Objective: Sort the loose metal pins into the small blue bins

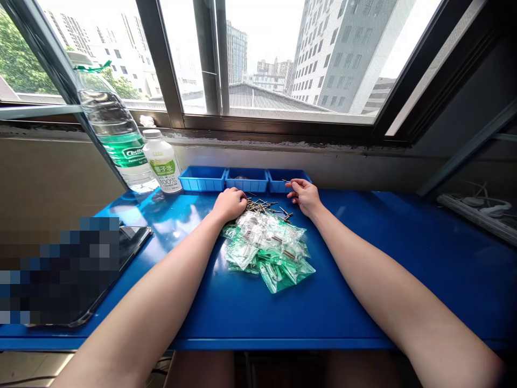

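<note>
Between my hands is a loose pile of thin, brass-coloured metal pins or screws [260, 206]; they are too small for me to tell which. My left hand [231, 203] rests at the pile's left edge with its fingers curled, and its fingertips are partly hidden. Just in front of the right blue bin, my right hand [306, 196] pinches one thin metal piece [287, 181] between thumb and fingers. A heap of small clear and green plastic bags [269, 242] lies on the near side of the pile, some with metal pieces inside.
Three blue bins stand in a row by the wall: left [202, 184], middle [247, 186] with something dark inside, right [278, 186]. A coconut water bottle [165, 167] and large water bottle [121, 140] are left. A dark device [81, 275] and power strip [480, 215] lie at the sides.
</note>
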Action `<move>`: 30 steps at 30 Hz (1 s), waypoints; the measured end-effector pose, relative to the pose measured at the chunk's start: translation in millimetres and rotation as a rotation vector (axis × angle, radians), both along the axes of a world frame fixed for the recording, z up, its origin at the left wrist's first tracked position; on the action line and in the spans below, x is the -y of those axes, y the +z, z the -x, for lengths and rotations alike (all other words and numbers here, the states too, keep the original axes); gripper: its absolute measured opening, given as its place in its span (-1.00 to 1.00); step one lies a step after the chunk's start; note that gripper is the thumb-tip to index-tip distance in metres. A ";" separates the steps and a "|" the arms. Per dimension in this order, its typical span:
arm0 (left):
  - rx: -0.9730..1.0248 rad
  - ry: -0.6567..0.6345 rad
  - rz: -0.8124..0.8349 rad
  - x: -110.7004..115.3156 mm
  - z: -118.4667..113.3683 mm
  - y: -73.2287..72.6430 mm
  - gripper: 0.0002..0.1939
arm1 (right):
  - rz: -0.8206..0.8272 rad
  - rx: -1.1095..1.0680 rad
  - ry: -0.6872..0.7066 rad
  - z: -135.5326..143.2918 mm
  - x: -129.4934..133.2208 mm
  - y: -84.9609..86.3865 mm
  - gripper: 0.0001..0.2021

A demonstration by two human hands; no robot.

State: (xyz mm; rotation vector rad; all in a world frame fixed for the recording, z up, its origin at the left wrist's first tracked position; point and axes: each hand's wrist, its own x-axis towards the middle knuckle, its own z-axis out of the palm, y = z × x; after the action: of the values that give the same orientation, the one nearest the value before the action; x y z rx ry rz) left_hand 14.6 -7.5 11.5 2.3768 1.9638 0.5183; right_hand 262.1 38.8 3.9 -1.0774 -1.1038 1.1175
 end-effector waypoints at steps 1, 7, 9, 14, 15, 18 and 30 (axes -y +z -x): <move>-0.001 0.000 0.001 0.0 0.0 0.1 -0.60 | -0.001 -0.009 0.010 0.0 0.7 0.6 -0.75; -0.011 0.005 0.009 0.0 -0.2 0.5 -0.60 | 0.003 -0.031 0.071 -0.8 3.7 3.5 -0.70; -0.012 0.007 0.007 0.0 -0.2 0.3 -0.60 | 0.008 -0.027 0.089 -1.3 4.4 4.4 -0.67; -0.014 0.004 0.004 -0.1 0.0 -0.2 -0.60 | 0.016 -0.041 0.129 -2.2 6.5 6.3 -0.66; -0.014 0.004 0.004 -0.2 0.0 -0.2 -0.60 | 0.015 -0.040 0.132 -2.3 6.8 6.5 -0.66; -0.011 0.006 0.003 -0.4 0.1 -0.3 -0.61 | 0.012 -0.019 0.137 -2.4 7.0 6.4 -0.65; -0.013 0.002 0.005 0.4 -0.1 0.5 -0.60 | 0.014 -0.041 0.166 -3.0 10.1 9.0 -0.59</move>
State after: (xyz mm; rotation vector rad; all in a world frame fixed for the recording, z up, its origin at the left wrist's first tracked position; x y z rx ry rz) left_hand 14.7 -7.9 12.0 2.3816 1.9712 0.4990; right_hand 265.1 28.6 12.8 -0.9835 -1.1702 1.2743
